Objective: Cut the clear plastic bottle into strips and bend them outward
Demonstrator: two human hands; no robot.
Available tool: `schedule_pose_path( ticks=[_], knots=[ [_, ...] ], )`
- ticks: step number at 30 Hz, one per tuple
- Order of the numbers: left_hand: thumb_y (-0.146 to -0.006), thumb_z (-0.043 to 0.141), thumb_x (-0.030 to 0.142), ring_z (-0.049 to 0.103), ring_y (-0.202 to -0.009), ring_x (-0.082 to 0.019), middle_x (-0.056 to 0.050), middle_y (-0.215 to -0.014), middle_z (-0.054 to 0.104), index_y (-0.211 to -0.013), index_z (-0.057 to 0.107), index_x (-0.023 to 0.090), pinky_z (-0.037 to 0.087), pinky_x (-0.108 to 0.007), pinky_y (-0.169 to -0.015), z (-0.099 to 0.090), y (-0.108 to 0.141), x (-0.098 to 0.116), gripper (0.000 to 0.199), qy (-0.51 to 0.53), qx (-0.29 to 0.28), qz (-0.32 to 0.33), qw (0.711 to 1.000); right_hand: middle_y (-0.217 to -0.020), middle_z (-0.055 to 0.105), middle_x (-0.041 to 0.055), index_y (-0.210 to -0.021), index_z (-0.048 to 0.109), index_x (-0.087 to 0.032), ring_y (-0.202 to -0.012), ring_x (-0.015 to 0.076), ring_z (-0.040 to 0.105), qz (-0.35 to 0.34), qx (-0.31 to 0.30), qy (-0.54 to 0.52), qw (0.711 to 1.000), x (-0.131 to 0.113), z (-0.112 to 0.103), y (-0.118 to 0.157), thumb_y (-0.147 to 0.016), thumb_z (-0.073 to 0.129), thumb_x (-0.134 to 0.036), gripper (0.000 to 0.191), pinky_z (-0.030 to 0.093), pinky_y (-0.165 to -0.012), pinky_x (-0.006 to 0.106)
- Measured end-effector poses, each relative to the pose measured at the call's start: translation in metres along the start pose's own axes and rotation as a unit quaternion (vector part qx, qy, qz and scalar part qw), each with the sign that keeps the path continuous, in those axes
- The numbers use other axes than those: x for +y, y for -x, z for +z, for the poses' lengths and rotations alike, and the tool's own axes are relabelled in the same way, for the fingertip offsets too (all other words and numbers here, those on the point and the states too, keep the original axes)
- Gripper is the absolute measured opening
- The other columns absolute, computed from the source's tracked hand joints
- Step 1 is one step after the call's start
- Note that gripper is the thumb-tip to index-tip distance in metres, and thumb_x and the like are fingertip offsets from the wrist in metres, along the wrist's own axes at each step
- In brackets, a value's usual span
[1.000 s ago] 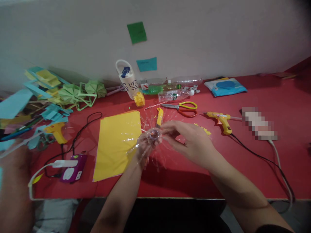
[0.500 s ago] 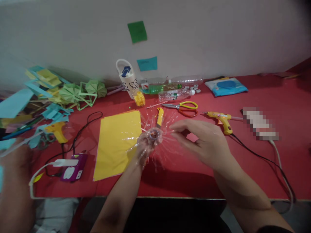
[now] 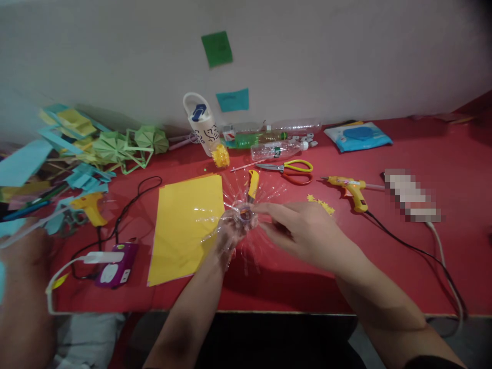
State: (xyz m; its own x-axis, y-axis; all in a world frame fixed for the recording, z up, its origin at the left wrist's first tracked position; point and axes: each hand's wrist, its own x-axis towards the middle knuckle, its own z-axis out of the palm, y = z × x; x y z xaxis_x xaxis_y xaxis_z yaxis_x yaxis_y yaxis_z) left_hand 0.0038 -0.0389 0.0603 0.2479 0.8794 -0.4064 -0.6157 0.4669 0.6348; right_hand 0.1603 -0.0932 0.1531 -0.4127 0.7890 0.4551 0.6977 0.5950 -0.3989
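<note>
My left hand (image 3: 230, 228) grips a clear plastic bottle piece (image 3: 245, 214) from below, its neck ring facing up. Thin cut strips fan out from it on all sides. My right hand (image 3: 307, 228) reaches in from the right, index fingertip at the neck ring and thumb a little apart below. Nothing shows between those two; the other fingers are curled and partly hidden. Just beyond the strips lies a yellow utility knife (image 3: 252, 184). Small yellow stars (image 3: 322, 204) lie on the red table behind my right hand.
Yellow paper sheets (image 3: 184, 230) lie to the left, scissors (image 3: 288, 169) at the back. A glue gun (image 3: 349, 190) with a cord is on the right, another (image 3: 91, 207) on the left near a purple power bank (image 3: 117, 265). Another person's arm (image 3: 26, 287) rests at far left.
My right hand has moved left and inward, from the outer strips to the neck ring, its fingertips further apart. The yellow stars behind it have come into view. My left hand stays put.
</note>
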Motion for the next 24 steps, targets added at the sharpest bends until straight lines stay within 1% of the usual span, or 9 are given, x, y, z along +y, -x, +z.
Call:
schedule_pose_path(
  ticks=[3, 6, 9, 12, 15, 19, 22, 24],
  knots=[
    [-0.05, 0.057, 0.014, 0.041, -0.038, -0.01, 0.003, -0.04, 0.041, -0.047, 0.042, 0.021, 0.032, -0.024, -0.042, 0.0, 0.001, 0.0, 0.017, -0.014, -0.014, 0.014, 1.0, -0.056, 0.06, -0.0011, -0.093, 0.069, -0.014, -0.047, 0.0101, 0.048, 0.004, 0.002, -0.012, 1.0, 0.001, 0.0, 0.0, -0.091, 0.048, -0.022, 0.022, 0.03, -0.047, 0.023],
    [-0.054, 0.057, 0.016, 0.038, -0.036, -0.009, 0.004, -0.037, 0.036, -0.048, 0.043, 0.02, 0.028, -0.022, -0.039, 0.0, 0.001, 0.0, 0.016, -0.021, -0.001, 0.02, 1.0, -0.053, 0.057, -0.0034, -0.085, 0.066, -0.016, -0.044, 0.0092, 0.043, 0.023, 0.011, -0.017, 1.0, 0.001, 0.0, -0.001, -0.092, 0.048, -0.023, 0.02, 0.029, -0.047, 0.022],
    [-0.056, 0.053, 0.015, 0.036, -0.036, -0.009, 0.001, -0.038, 0.039, -0.047, 0.045, 0.02, 0.027, -0.023, -0.04, 0.0, 0.001, -0.001, 0.013, -0.028, 0.016, 0.004, 0.999, -0.052, 0.056, -0.0037, -0.084, 0.065, -0.017, -0.045, 0.0092, 0.043, 0.025, 0.02, -0.015, 0.999, 0.001, 0.0, -0.001, -0.092, 0.049, -0.023, 0.019, 0.028, -0.047, 0.022],
    [-0.057, 0.05, 0.014, 0.039, -0.039, -0.01, 0.0, -0.042, 0.045, -0.048, 0.047, 0.019, 0.032, -0.024, -0.043, 0.0, 0.001, 0.0, 0.011, -0.023, 0.013, -0.017, 1.0, -0.054, 0.057, -0.0035, -0.092, 0.067, -0.016, -0.046, 0.0097, 0.045, 0.012, 0.02, -0.01, 1.0, 0.001, 0.0, -0.001, -0.091, 0.05, -0.022, 0.019, 0.028, -0.047, 0.023],
    [-0.059, 0.048, 0.015, 0.042, -0.04, -0.011, -0.002, -0.046, 0.051, -0.051, 0.051, 0.019, 0.033, -0.024, -0.044, 0.001, 0.001, 0.004, 0.009, -0.036, -0.006, -0.033, 0.999, -0.055, 0.058, -0.0038, -0.097, 0.067, -0.017, -0.046, 0.0094, 0.045, 0.011, 0.013, -0.017, 1.0, 0.0, -0.001, -0.001, -0.091, 0.05, -0.022, 0.018, 0.029, -0.047, 0.022],
    [-0.059, 0.049, 0.019, 0.042, -0.04, -0.011, -0.004, -0.046, 0.052, -0.05, 0.053, 0.019, 0.029, -0.023, -0.043, 0.004, 0.002, 0.007, 0.009, -0.063, -0.05, -0.052, 0.995, -0.057, 0.059, -0.0045, -0.1, 0.066, -0.017, -0.046, 0.009, 0.045, 0.008, 0.024, -0.048, 0.998, 0.002, -0.008, 0.001, -0.091, 0.052, -0.023, 0.017, 0.033, -0.048, 0.022],
    [-0.06, 0.051, 0.025, 0.042, -0.041, -0.012, -0.004, -0.047, 0.053, -0.057, 0.062, 0.017, 0.027, -0.025, -0.043, -0.001, 0.0, 0.005, 0.014, -0.069, -0.078, -0.045, 0.994, -0.057, 0.059, -0.0051, -0.098, 0.065, -0.02, -0.047, 0.0091, 0.048, 0.03, 0.05, -0.061, 0.996, 0.005, -0.015, 0.001, -0.091, 0.052, -0.022, 0.015, 0.037, -0.049, 0.021],
    [-0.06, 0.053, 0.028, 0.044, -0.043, -0.012, -0.004, -0.05, 0.055, -0.061, 0.065, 0.016, 0.029, -0.025, -0.045, -0.007, -0.002, 0.001, 0.016, -0.066, -0.099, -0.02, 0.993, -0.056, 0.058, -0.005, -0.095, 0.065, -0.021, -0.047, 0.0091, 0.049, 0.051, 0.071, -0.057, 0.995, 0.007, -0.019, 0.001, -0.09, 0.054, -0.022, 0.012, 0.038, -0.049, 0.021]
  ],
)
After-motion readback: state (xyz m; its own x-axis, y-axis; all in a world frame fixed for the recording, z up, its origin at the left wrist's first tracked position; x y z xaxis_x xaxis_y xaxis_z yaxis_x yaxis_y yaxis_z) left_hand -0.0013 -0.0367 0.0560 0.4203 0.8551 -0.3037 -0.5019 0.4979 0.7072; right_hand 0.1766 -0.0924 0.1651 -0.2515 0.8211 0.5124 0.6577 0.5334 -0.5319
